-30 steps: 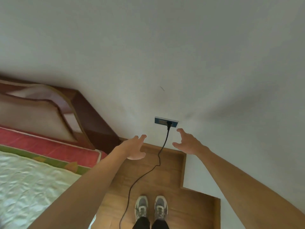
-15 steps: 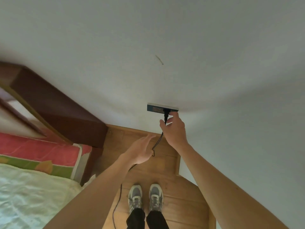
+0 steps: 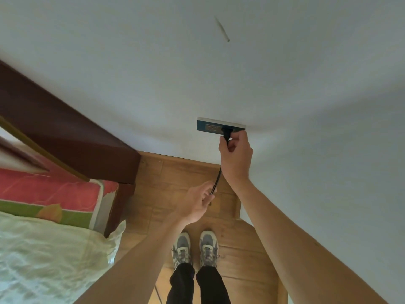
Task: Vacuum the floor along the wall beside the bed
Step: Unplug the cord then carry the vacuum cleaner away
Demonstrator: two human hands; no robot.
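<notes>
By the socket (image 3: 210, 127), right hand (image 3: 236, 155) pinches black plug (image 3: 226, 133), left hand (image 3: 196, 204) cord (image 3: 218, 178)

Bed (image 3: 43, 227) left, socket (image 3: 220, 126) on wall (image 3: 219, 73) ahead, shoes (image 3: 195, 249) on floor (image 3: 182, 174)

Both bare arms stretch forward and down. The right hand (image 3: 236, 154) reaches further out, its fingers curled and pinching a black plug (image 3: 225, 133). The left hand (image 3: 196, 201) is lower and nearer the body, fingers closed round the cord (image 3: 215, 183).
</notes>
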